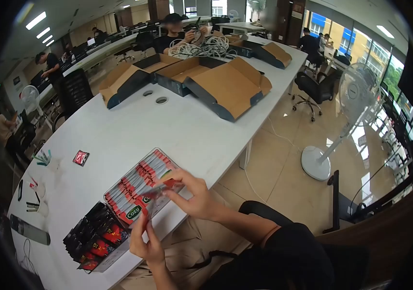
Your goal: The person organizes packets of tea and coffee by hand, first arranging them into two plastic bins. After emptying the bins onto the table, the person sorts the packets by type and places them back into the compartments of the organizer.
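Note:
My right hand (194,193) pinches a slim red and grey packet (156,192) above the edge of the table. Lower down, my left hand (147,241) is closed with thumb and fingertips at the packet's near end; the exact contact is partly hidden. Just behind the hands lies an open box (156,150) filled with rows of similar red and grey packets, its front marked "Cozy". Left of it stands another open box (107,263), packed with black and red sachets (101,237).
On the white table (114,123) lie a small red sachet (81,157), a phone-like dark device (30,229) and pen cups (40,209). Open cardboard boxes (230,87) and tangled white cables (201,47) sit farther back, near a seated person (168,41). A fan (316,163) stands right.

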A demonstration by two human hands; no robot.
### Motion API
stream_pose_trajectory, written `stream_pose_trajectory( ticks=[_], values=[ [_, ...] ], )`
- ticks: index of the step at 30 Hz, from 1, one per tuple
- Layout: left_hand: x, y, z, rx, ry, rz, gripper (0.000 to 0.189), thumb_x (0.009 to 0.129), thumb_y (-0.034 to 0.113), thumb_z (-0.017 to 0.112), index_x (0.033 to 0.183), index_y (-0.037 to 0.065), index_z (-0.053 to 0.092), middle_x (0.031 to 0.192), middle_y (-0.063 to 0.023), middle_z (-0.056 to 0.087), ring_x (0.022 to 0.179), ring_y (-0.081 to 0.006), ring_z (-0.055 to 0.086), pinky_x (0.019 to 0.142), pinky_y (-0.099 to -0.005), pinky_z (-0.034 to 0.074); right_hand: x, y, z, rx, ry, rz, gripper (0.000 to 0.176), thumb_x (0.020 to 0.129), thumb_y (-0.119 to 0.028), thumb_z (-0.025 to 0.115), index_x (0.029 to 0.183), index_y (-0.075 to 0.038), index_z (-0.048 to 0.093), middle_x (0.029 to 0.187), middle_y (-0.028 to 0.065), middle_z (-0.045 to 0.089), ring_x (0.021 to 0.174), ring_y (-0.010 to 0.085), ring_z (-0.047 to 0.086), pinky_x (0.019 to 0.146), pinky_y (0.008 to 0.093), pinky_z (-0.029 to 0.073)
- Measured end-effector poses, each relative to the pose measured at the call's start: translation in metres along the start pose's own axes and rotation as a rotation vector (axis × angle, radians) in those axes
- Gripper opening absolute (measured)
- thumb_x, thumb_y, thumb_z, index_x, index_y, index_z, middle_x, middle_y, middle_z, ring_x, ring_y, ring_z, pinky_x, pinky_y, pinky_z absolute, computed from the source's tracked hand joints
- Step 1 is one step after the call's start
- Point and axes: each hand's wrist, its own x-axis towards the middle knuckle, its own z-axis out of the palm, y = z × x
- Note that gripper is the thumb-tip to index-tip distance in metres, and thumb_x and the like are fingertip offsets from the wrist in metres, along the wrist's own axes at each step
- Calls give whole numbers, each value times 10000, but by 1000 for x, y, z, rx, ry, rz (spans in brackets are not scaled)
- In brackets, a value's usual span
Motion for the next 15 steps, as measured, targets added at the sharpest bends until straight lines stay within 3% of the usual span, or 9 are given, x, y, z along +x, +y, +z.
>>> stream_pose_trajectory(
  ticks=[3, 5, 7, 8, 11, 12, 13, 15],
  values=[
    [-5, -13, -4, 62, 81, 82, 285, 815, -137, 607, 1087, -50, 613, 972, -182, 691, 835, -263, 680, 743, -329, 538, 5, 16, -15, 55, 223, -119, 281, 851, 58, 619, 1123, 6, 569, 964, 66, 625, 939, 132, 635, 792, 282, 522],
    [-17, -28, -7, 82, 139, 56, 331, 847, -110, 582, 1173, -52, 580, 1062, -180, 675, 908, -255, 672, 825, -317, 530, -2, 20, -25, 120, 308, -4, 362, 857, 76, 611, 1197, 4, 511, 1079, 80, 607, 982, 141, 631, 819, 272, 527],
    [-10, -23, -1, 110, 199, 104, 318, 825, -110, 619, 1132, -33, 581, 1015, -146, 660, 877, -249, 636, 790, -322, 521, -5, 10, -26, 227, 420, 123, 406, 864, 84, 600, 1242, 7, 472, 1140, 100, 586, 1002, 148, 628, 842, 262, 525],
    [-10, -24, -1, 134, 212, 133, 304, 819, -110, 627, 1110, -32, 586, 992, -149, 659, 868, -265, 628, 782, -334, 520, -5, 10, -29, 225, 393, 131, 467, 874, 99, 576, 1300, 7, 409, 1184, 125, 550, 1006, 150, 627, 858, 252, 526],
    [-25, -47, 0, 120, 205, 96, 347, 783, -98, 691, 1100, -5, 586, 968, -155, 659, 845, -276, 626, 755, -350, 521, 3, 9, -38, -46, 385, 96, 456, 873, 66, 598, 1293, 16, 428, 1093, 100, 605, 974, 139, 627, 858, 272, 523],
    [-25, -44, 3, 178, 256, 94, 387, 756, -121, 710, 1104, -14, 577, 966, -165, 659, 835, -275, 636, 755, -352, 527, 6, 20, -40, 9, 407, 92, 437, 900, 46, 567, 1306, 10, 410, 1125, 122, 588, 959, 136, 634, 844, 266, 528],
    [-34, -55, 8, 26, 362, 82, 424, 730, -140, 729, 1106, -27, 569, 988, -169, 652, 839, -267, 643, 775, -354, 533, 8, 32, -40, 70, 424, 96, 418, 927, 26, 535, 1319, 4, 393, 1158, 144, 571, 944, 134, 641, 829, 259, 534],
    [-38, -53, 10, -31, 380, -39, 573, 714, -136, 752, 1210, -30, 486, 1073, -177, 613, 895, -248, 642, 824, -351, 542, 13, 39, -45, 305, 403, 273, 395, 942, 3, 521, 1316, 10, 395, 1113, 136, 607, 933, 129, 638, 795, 259, 537]
  ],
)
